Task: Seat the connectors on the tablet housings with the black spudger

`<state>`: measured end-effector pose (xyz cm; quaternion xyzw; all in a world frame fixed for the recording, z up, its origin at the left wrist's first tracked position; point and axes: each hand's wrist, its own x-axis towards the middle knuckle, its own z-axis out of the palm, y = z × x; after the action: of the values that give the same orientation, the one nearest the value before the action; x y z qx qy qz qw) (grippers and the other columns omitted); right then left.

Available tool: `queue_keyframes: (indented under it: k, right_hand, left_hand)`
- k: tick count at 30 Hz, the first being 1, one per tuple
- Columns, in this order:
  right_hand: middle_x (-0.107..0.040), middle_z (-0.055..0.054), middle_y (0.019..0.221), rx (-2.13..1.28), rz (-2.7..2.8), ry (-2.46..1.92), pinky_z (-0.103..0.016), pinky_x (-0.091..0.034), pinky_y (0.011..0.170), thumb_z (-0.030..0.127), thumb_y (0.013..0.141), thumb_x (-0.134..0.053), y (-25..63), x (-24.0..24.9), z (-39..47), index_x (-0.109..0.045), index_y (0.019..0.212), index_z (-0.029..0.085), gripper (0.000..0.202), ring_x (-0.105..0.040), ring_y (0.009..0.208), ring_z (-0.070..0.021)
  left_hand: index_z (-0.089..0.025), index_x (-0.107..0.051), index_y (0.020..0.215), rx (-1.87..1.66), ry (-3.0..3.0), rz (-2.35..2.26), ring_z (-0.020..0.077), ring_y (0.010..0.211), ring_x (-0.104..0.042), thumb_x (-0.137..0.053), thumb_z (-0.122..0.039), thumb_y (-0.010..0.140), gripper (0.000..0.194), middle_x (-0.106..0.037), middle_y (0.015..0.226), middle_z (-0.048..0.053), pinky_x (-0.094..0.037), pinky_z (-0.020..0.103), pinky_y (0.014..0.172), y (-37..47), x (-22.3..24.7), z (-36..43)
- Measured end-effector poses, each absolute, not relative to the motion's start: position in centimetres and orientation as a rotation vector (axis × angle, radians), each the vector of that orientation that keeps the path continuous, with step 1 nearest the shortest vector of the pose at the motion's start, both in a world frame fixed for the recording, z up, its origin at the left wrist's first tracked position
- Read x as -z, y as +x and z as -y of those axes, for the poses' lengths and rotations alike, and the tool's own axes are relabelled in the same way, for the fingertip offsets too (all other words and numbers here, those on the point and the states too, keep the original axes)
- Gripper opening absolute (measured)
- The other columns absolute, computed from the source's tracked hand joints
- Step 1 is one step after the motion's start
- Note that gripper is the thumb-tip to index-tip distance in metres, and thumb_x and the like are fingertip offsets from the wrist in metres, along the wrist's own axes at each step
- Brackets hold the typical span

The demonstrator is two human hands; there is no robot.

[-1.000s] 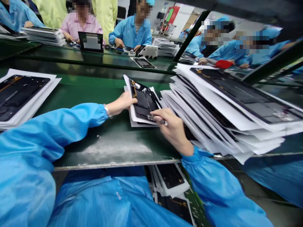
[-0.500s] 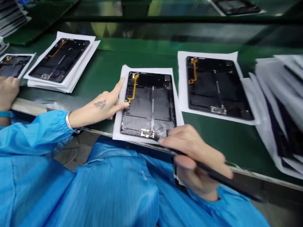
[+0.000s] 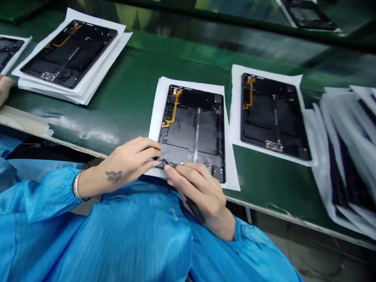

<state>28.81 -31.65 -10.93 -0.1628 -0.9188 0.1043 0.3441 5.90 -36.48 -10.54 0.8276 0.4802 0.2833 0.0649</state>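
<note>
An open black tablet shell (image 3: 188, 129) with an orange flex strip lies on a white sheet (image 3: 155, 105) at the bench's front edge. My left hand (image 3: 129, 162) touches the shell's lower left corner, its fingers bent and close together; what they pinch, if anything, is too small to make out. Across the lower edge, my right hand (image 3: 201, 188) is closed around a slim black tool (image 3: 194, 209). The tool's thin tip is on the shell's lower left part, just right of my left fingertips.
Another shell (image 3: 274, 117) lies on white paper to the right, beside a pile of sheet-wrapped pieces (image 3: 349, 156). A stack topped by a shell (image 3: 70, 55) is at the left. Another person's hand (image 3: 4, 88) shows at the left edge.
My left hand has moved down from the shell's left side to its lower left corner. My right hand has brought the tool leftward along the lower edge. The view has shifted.
</note>
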Motion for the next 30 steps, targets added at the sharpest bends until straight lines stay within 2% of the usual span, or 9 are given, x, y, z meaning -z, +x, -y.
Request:
queue_keyframes:
  k: [4, 8, 11, 14, 19, 24, 30]
  right_hand:
    - [-0.072, -0.006, 0.095, -0.326, 2.337, -0.450, -0.035, -0.058, 0.076, 0.009, 0.093, -0.062, 28.7, 11.2, 31.6, -0.061, 0.129, 0.020, 0.038, -0.064, 0.088, -0.0198]
    - [-0.070, -0.010, 0.100, -0.320, 2.222, -0.446, -0.045, -0.056, 0.087, 0.018, 0.099, -0.052, 28.9, 11.5, 31.4, -0.061, 0.125, 0.022, 0.028, -0.065, 0.105, -0.0269]
    - [-0.068, -0.008, 0.089, -0.314, 2.262, -0.463, -0.040, -0.053, 0.077, 0.010, 0.098, -0.044, 28.4, 11.1, 31.3, -0.060, 0.121, 0.019, 0.029, -0.065, 0.091, -0.0235]
    - [-0.066, -0.006, 0.083, -0.293, 2.377, -0.618, -0.035, -0.044, 0.066, 0.010, 0.099, -0.046, 27.5, 10.4, 31.1, -0.062, 0.109, 0.019, 0.021, -0.057, 0.075, -0.0193]
    - [-0.060, -0.005, 0.076, -0.316, 2.399, -0.579, -0.034, -0.039, 0.066, 0.007, 0.096, -0.050, 26.3, 10.6, 30.7, -0.063, 0.091, 0.018, 0.017, -0.047, 0.073, -0.0191]
    - [-0.062, -0.005, 0.077, -0.392, 2.329, -0.591, -0.034, -0.041, 0.067, 0.008, 0.097, -0.050, 25.9, 11.3, 30.6, -0.062, 0.088, 0.019, 0.018, -0.049, 0.073, -0.0184]
    - [-0.064, -0.005, 0.078, -0.484, 2.315, -0.580, -0.035, -0.043, 0.066, 0.012, 0.098, -0.051, 26.1, 10.9, 30.4, -0.061, 0.089, 0.019, 0.015, -0.052, 0.072, -0.0182]
  left_hand:
    - [-0.015, -0.062, 0.103, -0.876, 2.473, -1.502, 0.0184, 0.102, -0.062, -0.052, -0.019, 0.101, 0.011, -0.066, 0.114, 0.009, -0.053, 0.034, 0.092, 6.3, 10.7, 36.3]
    - [-0.017, -0.063, 0.097, -0.917, 2.383, -1.533, 0.0178, 0.090, -0.056, -0.050, -0.018, 0.102, 0.014, -0.064, 0.099, 0.006, -0.050, 0.032, 0.080, 6.8, 9.9, 35.9]
    - [-0.017, -0.061, 0.094, -0.896, 2.379, -1.519, 0.0165, 0.081, -0.052, -0.048, -0.017, 0.102, 0.016, -0.062, 0.090, 0.005, -0.048, 0.031, 0.074, 7.0, 9.2, 35.7]
    - [-0.017, -0.061, 0.095, -0.868, 2.545, -1.532, 0.0180, 0.082, -0.052, -0.049, -0.016, 0.102, 0.014, -0.062, 0.089, 0.006, -0.048, 0.032, 0.074, 7.0, 8.8, 35.8]
    - [-0.015, -0.063, 0.100, -0.853, 2.788, -1.524, 0.0194, 0.086, -0.055, -0.056, -0.013, 0.098, 0.007, -0.063, 0.089, 0.007, -0.051, 0.032, 0.077, 6.8, 9.0, 36.4]
    - [-0.016, -0.065, 0.103, -1.179, 2.424, -1.632, 0.0165, 0.086, -0.059, -0.066, -0.016, 0.094, 0.010, -0.066, 0.091, 0.005, -0.051, 0.030, 0.079, 7.0, 9.7, 37.0]
    - [-0.019, -0.067, 0.102, -1.249, 2.269, -1.676, 0.0163, 0.082, -0.062, -0.064, -0.022, 0.096, 0.007, -0.068, 0.088, 0.004, -0.052, 0.030, 0.075, 7.5, 9.9, 37.0]
